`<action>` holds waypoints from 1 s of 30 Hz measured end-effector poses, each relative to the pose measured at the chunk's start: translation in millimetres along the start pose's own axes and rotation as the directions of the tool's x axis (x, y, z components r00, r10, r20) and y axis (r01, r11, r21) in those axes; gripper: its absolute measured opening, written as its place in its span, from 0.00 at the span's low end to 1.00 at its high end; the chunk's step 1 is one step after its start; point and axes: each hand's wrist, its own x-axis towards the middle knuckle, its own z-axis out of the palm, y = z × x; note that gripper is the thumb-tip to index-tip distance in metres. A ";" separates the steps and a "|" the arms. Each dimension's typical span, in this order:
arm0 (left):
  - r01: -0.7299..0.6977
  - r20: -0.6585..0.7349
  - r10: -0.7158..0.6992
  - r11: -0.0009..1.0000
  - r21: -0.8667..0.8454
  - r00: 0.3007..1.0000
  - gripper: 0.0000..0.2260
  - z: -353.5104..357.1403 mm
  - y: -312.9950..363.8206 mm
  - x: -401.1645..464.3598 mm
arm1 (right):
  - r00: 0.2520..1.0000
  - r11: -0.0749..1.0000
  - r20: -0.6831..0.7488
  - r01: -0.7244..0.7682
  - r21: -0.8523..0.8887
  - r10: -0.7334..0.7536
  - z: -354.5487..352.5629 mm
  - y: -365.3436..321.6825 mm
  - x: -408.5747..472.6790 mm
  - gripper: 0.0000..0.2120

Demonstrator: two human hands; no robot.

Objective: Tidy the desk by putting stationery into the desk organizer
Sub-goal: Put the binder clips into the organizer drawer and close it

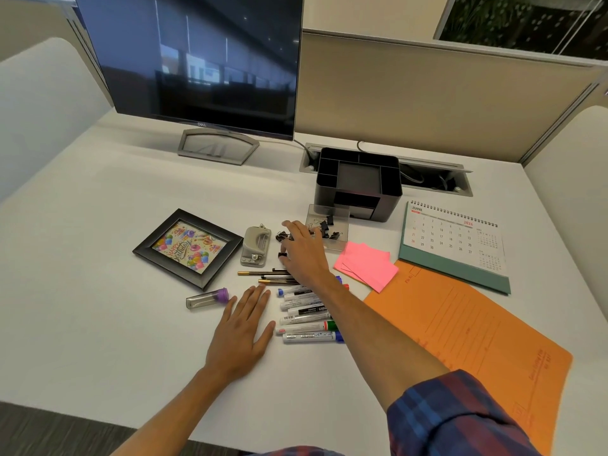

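A black desk organizer stands at the back of the white desk, its compartments bare. In front of it a clear box holds several black binder clips, and more clips lie loose to its left. My right hand reaches over these loose clips, fingers curled down on them; whether it grips one is hidden. Thin pens and a pile of whiteboard markers lie under my right forearm. My left hand rests flat on the desk, left of the markers, holding nothing.
A grey hole punch, a framed birthday picture and a purple-capped lead tube lie to the left. Pink sticky notes, an orange folder and a desk calendar are to the right. A monitor stands at the back.
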 end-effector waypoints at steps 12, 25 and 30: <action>0.002 0.007 -0.002 1.000 0.003 1.000 0.28 0.1 -0.6 -0.5 | 0.999 0.997 -0.039 0.012 0.078 -0.009 -0.2 4.8 -5.3 0.10; 0.002 0.018 -0.002 1.000 0.003 1.000 0.28 0.9 -1.7 0.3 | 0.892 0.956 -0.383 -0.145 0.257 0.238 -24.9 40.4 9.8 0.08; 0.009 0.027 -0.009 1.000 0.006 1.000 0.29 1.6 -2.4 0.1 | 0.901 0.956 -0.347 -0.190 0.225 0.261 -20.8 45.3 10.3 0.16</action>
